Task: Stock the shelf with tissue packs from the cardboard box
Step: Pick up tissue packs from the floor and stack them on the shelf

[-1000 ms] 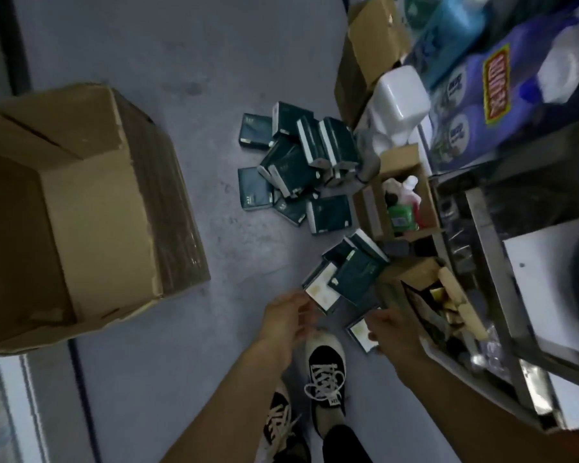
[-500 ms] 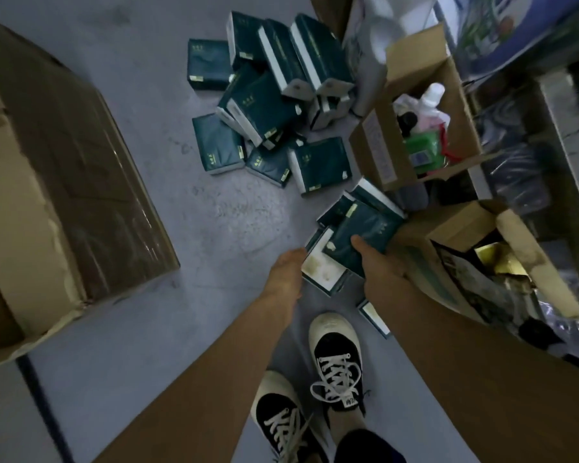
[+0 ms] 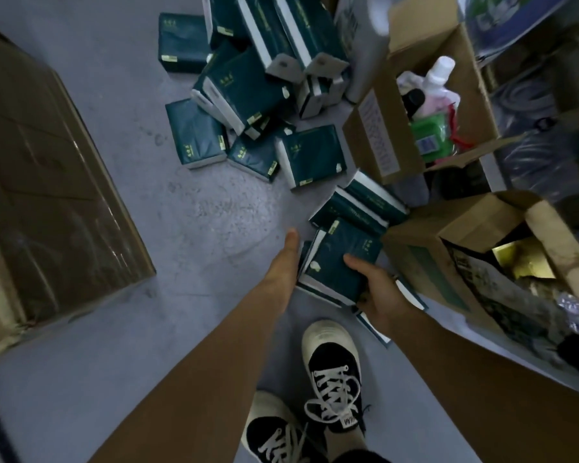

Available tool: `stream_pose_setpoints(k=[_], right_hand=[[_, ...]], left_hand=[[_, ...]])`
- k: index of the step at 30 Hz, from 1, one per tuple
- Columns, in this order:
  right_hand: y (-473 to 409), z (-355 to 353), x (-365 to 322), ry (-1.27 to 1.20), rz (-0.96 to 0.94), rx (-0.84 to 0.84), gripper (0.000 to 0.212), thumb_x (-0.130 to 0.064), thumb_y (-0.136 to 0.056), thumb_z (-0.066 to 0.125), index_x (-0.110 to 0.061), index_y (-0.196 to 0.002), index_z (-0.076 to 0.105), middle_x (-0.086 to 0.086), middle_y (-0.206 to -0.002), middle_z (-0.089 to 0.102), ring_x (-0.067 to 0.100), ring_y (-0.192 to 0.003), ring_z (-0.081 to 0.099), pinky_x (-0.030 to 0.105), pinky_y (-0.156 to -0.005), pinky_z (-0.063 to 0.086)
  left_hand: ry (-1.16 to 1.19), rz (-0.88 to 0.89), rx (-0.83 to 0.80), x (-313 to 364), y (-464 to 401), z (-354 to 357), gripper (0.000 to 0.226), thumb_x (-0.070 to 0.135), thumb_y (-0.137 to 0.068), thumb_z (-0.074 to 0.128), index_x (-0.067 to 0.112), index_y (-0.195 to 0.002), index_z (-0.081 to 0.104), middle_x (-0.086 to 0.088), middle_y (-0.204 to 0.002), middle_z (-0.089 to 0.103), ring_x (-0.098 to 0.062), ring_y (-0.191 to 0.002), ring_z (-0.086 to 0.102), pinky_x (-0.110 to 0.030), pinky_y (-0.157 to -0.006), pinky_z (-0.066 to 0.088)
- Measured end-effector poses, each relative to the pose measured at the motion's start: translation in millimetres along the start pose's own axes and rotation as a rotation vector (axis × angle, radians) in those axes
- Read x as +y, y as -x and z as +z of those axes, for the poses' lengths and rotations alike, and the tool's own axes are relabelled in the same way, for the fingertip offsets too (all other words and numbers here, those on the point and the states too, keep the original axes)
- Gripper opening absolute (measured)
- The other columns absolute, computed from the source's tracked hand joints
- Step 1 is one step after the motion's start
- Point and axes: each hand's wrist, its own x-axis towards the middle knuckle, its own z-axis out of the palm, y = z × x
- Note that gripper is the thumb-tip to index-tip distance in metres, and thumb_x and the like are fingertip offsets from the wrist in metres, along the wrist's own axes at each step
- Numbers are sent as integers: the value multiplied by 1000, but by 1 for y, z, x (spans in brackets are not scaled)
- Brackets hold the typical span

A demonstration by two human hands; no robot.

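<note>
While the right hand [image 3: 380,292] holds a tissue pack [image 3: 343,262], the left hand [image 3: 286,259] seemingly touches it.

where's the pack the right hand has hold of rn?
Head view, lower centre: the tissue pack sits between both hands, right hand gripping its near corner, just left of the open cardboard box.

A large cardboard box [image 3: 47,182] lies on the floor [image 3: 181,228] at left. Tissue packs [image 3: 248,95] are heaped ahead, with two smaller boxes [image 3: 381,148] to their right
</note>
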Motion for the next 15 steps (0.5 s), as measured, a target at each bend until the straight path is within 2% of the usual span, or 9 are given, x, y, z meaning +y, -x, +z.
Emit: stream_pose_setpoints(k=[3,4,6,7,9,10,12,13,15], right_hand=[[4,-1,-4,12,3,22,34,-25,-83,72,-14,-114,67,8,-108,72,23,-92,68,32,-68,53],[9,-1,-5,20,14,21,34,-27,-83,72,-14,-114,68,9,-109,72,23,-92,68,32,-67,52],[20,-1,-4,24,39,5,35,-30,-83,71,-14,-114,68,10,-109,72,25,-96,67,32,-68,52],[25,-1,-2,7,42,-10,35,-29,-83,70,-13,-114,69,11,-109,72,26,-97,67,34,-69,53],[39,1,-3,-20,41,-43,27,-26,-85,67,-12,-109,70,10,-100,74,25,-90,68,32,-66,55],[51,6,-6,-26,42,-61,21,-24,-87,65,-13,-105,70,8,-93,75,23,-83,68,29,-60,54],[73,14,-12,-11,40,-83,15,-21,-88,63,-14,-101,69,5,-87,75,19,-78,68,25,-55,53],[83,18,-15,-3,35,-98,16,-19,-88,63,-13,-101,69,6,-88,75,20,-80,68,27,-60,54],[103,27,-23,6,31,-118,23,-18,-87,64,-8,-108,69,10,-96,75,26,-89,68,36,-76,55]], left_hand=[[-182,-28,35,-8,3,-4,76,66,-99,34,13,-153,37,-6,-157,38,-26,-145,37,-37,-119,22],[-270,-31,39,-10,1,-6,84,74,-93,37,13,-151,40,-6,-154,42,-27,-143,39,-38,-119,24],[-480,6,19,-17,6,-18,124,101,-59,42,13,-146,47,-10,-151,48,-31,-137,46,-43,-119,31],[-581,24,48,-23,7,-25,137,104,-44,41,12,-145,48,-12,-148,50,-32,-134,49,-45,-117,34],[-608,7,95,-32,17,-37,140,101,-34,51,13,-144,49,-11,-143,54,-30,-129,52,-44,-114,38],[-581,1,100,-31,31,-43,138,100,-35,57,14,-143,48,-8,-142,53,-29,-128,52,-42,-114,38],[-450,-19,74,-23,63,-52,112,87,-56,70,18,-140,44,0,-138,51,-22,-125,52,-36,-112,37],[-367,-19,45,-20,75,-57,91,77,-64,75,19,-129,46,4,-131,54,-19,-118,55,-32,-108,40],[-266,34,18,-17,95,-66,66,57,-74,81,13,-117,58,-2,-113,68,-17,-101,66,-35,-97,54]])
